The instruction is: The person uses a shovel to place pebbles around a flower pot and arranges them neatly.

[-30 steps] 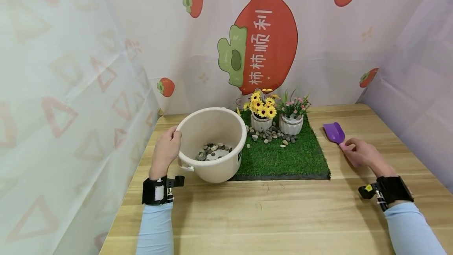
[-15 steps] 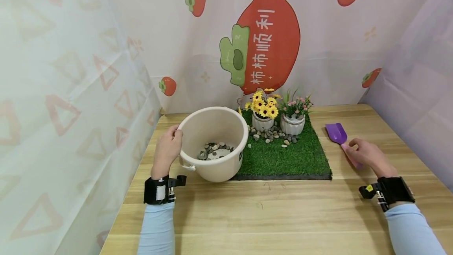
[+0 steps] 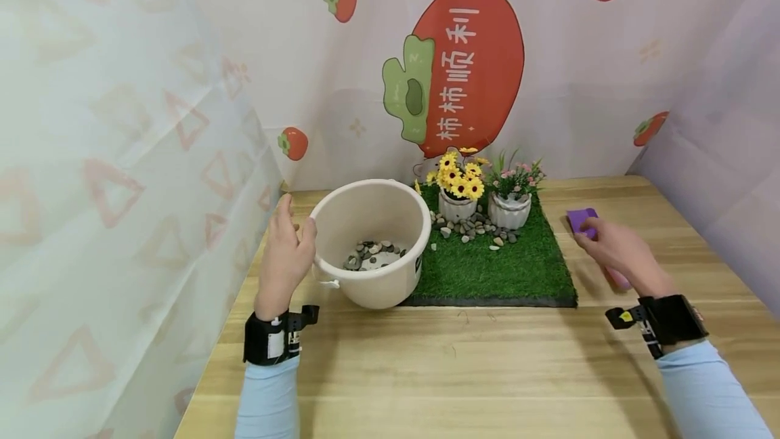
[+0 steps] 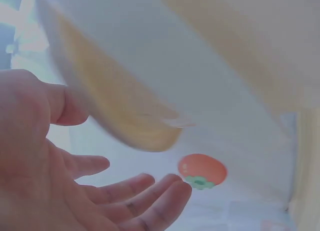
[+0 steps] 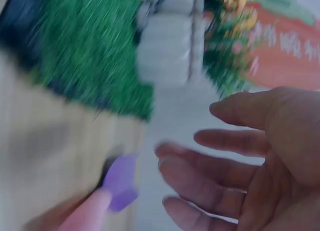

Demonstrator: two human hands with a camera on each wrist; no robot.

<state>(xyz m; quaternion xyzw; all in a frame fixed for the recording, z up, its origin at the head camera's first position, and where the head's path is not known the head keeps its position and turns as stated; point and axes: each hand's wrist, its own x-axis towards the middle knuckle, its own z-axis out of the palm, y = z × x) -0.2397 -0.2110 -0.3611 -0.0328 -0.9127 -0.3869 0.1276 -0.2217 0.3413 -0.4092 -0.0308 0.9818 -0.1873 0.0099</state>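
Note:
At the left of the head view a cream bucket [image 3: 380, 290] stands on the table with several pebbles [image 3: 365, 253] on its bottom. My left hand [image 3: 285, 259] is beside its rim, fingers spread and off it; the left wrist view also shows the fingers [image 4: 135, 191] apart from the blurred rim. Over on the right, a small purple shovel [image 3: 579, 217] with a pink handle [image 3: 618, 278] lies on the table. Above it hovers my right hand [image 3: 624, 253], hiding its middle. In the right wrist view the loosely bent fingers [image 5: 195, 183] hold nothing.
A mat of artificial grass [image 3: 500, 276] lies right of the bucket. On it stand a pot of yellow flowers [image 3: 457, 208] and a pot of pink flowers [image 3: 508, 212], with pebbles [image 3: 469, 227] around their bases. Printed cloth [image 3: 341, 107] walls off the table's back and sides.
My left hand has let go of the bucket's rim and its fingers have spread. My right hand has risen off the shovel's handle, which stays on the table.

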